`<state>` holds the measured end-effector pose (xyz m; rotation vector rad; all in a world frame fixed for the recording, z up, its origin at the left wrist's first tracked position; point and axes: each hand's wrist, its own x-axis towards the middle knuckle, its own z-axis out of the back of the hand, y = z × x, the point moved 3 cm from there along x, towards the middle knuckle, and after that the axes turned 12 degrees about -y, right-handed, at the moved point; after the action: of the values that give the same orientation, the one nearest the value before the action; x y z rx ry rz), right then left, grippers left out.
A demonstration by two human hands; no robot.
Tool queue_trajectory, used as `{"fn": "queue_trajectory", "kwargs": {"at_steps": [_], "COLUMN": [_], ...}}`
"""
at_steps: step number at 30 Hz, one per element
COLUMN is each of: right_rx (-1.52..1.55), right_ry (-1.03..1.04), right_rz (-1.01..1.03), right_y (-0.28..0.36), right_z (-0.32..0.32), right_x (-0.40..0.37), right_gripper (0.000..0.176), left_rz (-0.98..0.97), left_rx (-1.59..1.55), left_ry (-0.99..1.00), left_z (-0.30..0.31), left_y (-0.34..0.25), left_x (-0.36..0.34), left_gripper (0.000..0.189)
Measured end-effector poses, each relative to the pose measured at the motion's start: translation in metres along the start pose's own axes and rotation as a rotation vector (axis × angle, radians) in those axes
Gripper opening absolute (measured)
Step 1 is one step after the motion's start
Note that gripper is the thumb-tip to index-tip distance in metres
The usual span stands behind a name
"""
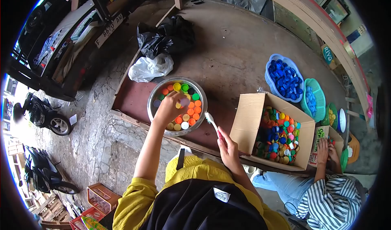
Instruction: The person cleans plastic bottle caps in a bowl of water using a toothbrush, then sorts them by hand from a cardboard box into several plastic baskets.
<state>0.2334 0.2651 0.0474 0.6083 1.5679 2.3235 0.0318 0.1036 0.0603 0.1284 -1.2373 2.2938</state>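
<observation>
Clerk: State the position of the left hand.

Inspector: The left hand [169, 108] is over the round, silver-coloured metal basin [202, 93], fingers bent. A pale, roundish piece [184, 102] shows blurred at the fingertips; I cannot tell whether they grip it.

Clerk: Contents of the basin?

Inspector: Small round plastic caps [198, 103], mostly orange, with green, yellow, tan, white and black among them.

Clerk: And the right hand?

Inspector: The right hand [229, 150] is grasping a slim white toothbrush [212, 122] by the handle, thumb and fingers closed on it. The bristled head points up and towards the basin, just beside the rim.

Clerk: Surroundings?

Inspector: The basin sits near the close edge of a worn brown tabletop [228, 47]. Beyond it lie a crumpled white plastic bag [150, 68] and a black plastic bag [175, 34]. To the right stands an open brown cardboard box [250, 120] of mixed-colour caps; past it, a light-blue plastic basket [267, 73] of dark-blue caps.

Clerk: Others present?

Inspector: One seated person in a black-and-white striped top [334, 201], at far right, both hands at a smaller cardboard box.
</observation>
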Motion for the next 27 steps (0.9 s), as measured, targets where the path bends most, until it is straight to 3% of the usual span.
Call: {"fn": "queue_trajectory", "kwargs": {"at_steps": [1,5,9,11,12,13,14,15,16,17,20,22,24,27], "right_rx": [-0.010,0.015,0.008,0.007,-0.005,-0.014,-0.092,-0.171,-0.052,-0.128,-0.286,-0.227,-0.165,-0.357], "right_ry": [0.010,0.012,-0.070,-0.016,-0.018,0.060,0.040,0.021,-0.148,-0.145,0.211,0.102,-0.003,0.162], "right_rz": [-0.054,-0.163,-0.024,0.012,0.200,0.221,0.208,0.196,0.237,0.238,0.201,0.164,0.129,0.336], "right_y": [-0.003,-0.006,0.004,0.010,0.022,0.009,-0.004,-0.006,-0.002,-0.001,0.016,0.011,0.006,0.016], "right_z": [0.000,-0.002,-0.019,-0.033,-0.040,-0.051,-0.052,-0.051,-0.053,-0.053,-0.069,-0.068,-0.069,-0.077], "right_x": [-0.001,0.008,0.023,0.023,0.027,0.030,0.034,0.045,0.057,0.058,0.038,0.049,0.061,0.043], "right_gripper": [0.037,0.039,0.039,0.040,0.041,0.042,0.042,0.043,0.047,0.050,0.046,0.049,0.051,0.052], "left_rz": [0.034,0.367,0.514,0.544,0.556,0.568,0.511,0.543,0.575,0.602,0.669,0.702,0.754,0.823], "left_rx": [-0.097,-0.510,-0.904,-0.984,-1.044,-1.104,-0.977,-1.017,-1.057,-1.095,-1.083,-1.070,-1.260,-1.388], "left_ry": [-0.068,-0.004,-0.089,-0.102,-0.119,-0.136,-0.179,-0.217,-0.257,-0.294,-0.288,-0.291,-0.295,-0.298], "left_z": [0.000,-0.026,-0.042,-0.041,-0.040,-0.038,-0.034,-0.034,-0.035,-0.036,-0.039,-0.040,-0.043,-0.042], "left_y": [-0.002,0.019,0.013,0.012,0.012,0.011,0.011,0.015,0.023,0.031,0.042,0.041,0.043,0.040], "left_x": [-0.003,-0.031,-0.053,-0.057,-0.058,-0.058,-0.056,-0.058,-0.061,-0.064,-0.070,-0.070,-0.071,-0.067], "left_gripper": [0.032,0.031,0.032,0.033,0.032,0.032,0.029,0.028,0.027,0.027,0.029,0.033,0.033,0.035]}}
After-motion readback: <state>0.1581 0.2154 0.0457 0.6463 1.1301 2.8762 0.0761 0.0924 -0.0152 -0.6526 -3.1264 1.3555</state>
